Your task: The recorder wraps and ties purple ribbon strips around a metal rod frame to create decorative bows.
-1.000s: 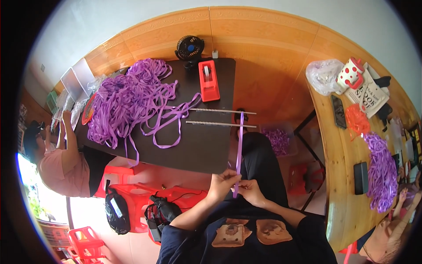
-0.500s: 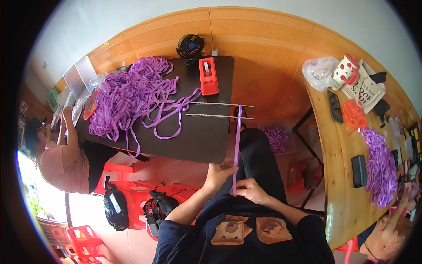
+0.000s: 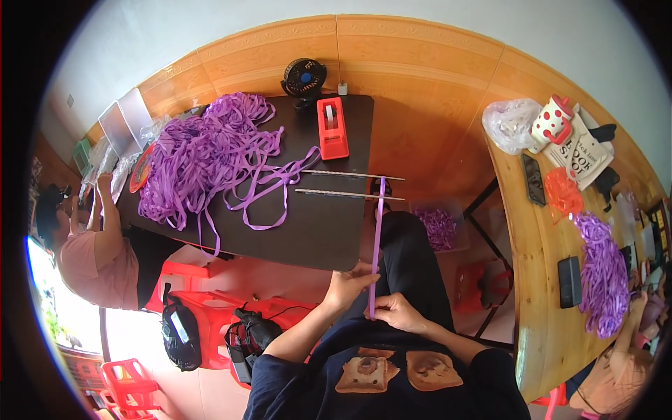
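A flat purple ribbon is stretched from two thin metal rods toward my lap. The rods, a farther one and a nearer one, stick out past the right edge of the dark table. My left hand pinches the ribbon partway along, just off the table's front corner. Closer to my body, my right hand pinches its lower end between thumb and fingers. A big tangled heap of purple ribbon covers the table's left side, and loose loops trail toward the rods.
Behind the rods stand a red tape dispenser and a black fan. A wooden table at right bears a ribbon bundle and a phone. A ribbon-filled bin sits below. One person works at left, another at lower right.
The table and rods appear slightly lower in the view. Both hands keep their pinch on the ribbon, with little movement along it.
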`<state>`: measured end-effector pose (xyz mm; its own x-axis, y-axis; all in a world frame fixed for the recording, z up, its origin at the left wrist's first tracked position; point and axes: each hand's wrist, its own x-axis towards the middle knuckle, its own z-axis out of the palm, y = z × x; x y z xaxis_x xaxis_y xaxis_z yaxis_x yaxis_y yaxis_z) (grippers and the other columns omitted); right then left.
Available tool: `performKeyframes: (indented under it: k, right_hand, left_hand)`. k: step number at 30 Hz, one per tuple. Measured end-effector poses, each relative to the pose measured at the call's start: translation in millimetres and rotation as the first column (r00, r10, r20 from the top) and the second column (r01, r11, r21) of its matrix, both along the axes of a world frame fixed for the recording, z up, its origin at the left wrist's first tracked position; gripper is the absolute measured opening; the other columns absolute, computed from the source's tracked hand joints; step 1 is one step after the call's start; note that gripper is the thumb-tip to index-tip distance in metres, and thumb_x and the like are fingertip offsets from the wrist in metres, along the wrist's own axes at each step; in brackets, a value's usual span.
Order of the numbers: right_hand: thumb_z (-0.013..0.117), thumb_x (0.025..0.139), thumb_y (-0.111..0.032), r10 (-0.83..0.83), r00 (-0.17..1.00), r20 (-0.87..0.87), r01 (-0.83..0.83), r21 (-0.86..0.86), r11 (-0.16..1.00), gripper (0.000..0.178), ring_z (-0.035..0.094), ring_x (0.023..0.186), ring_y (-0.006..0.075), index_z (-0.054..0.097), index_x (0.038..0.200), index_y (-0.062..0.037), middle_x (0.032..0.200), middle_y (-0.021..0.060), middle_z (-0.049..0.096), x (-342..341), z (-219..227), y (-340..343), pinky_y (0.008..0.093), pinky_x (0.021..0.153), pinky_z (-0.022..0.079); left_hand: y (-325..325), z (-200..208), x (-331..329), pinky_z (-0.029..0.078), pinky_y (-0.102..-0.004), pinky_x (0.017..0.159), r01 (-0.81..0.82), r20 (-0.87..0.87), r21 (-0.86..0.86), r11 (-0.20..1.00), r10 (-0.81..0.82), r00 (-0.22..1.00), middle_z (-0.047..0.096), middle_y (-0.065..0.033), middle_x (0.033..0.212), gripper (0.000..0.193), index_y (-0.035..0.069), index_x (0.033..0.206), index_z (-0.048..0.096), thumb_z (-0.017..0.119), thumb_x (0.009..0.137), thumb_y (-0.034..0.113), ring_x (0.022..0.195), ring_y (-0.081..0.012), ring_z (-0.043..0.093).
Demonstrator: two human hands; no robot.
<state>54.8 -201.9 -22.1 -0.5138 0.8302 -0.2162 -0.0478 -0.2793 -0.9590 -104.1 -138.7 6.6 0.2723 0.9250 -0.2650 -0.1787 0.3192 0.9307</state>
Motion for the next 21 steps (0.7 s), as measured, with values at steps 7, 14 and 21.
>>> performKeyframes:
  k: [7,14,21]
  right_hand:
    - [0.064,0.071,0.005,-0.713,0.656,0.249,0.095,0.91,0.405,0.02,0.056,0.068,0.0303,0.064,0.09,-0.0003,0.076,0.0126,0.058,25,32,51,0.0364,0.06,0.044]
    - [0.064,0.067,-0.005,-0.793,0.6,0.105,-0.362,0.92,-0.153,0.036,0.058,0.091,0.0235,0.064,0.103,-0.003,0.108,0.0096,0.058,19,73,124,0.0343,0.072,0.041]
    - [0.064,0.066,-0.011,-0.776,0.624,0.089,-0.446,0.857,-0.259,0.022,0.058,0.089,0.0229,0.068,0.085,-0.0009,0.098,0.0092,0.063,17,63,135,0.0347,0.07,0.04]
  left_hand:
    - [-1,1,-1,0.035,-0.0183,0.047,-0.046,0.097,0.062,0.997,0.04,0.995,0.061,-0.0005,0.067,0.009,0.0,0.084,0.066,0.07,0.076,-0.002,0.054,-0.0046,0.049]
    - [-1,8,-1,0.036,-0.0184,0.047,-0.031,0.066,0.036,0.999,0.028,0.997,0.061,0.0005,0.068,0.009,0.0,0.083,0.067,0.069,0.076,-0.005,0.054,-0.0038,0.05]
    - [-4,14,-5,0.038,-0.0182,0.049,-0.062,0.155,0.022,0.998,0.058,0.986,0.063,0.0002,0.071,0.01,0.001,0.083,0.068,0.069,0.076,-0.006,0.057,-0.0041,0.052]
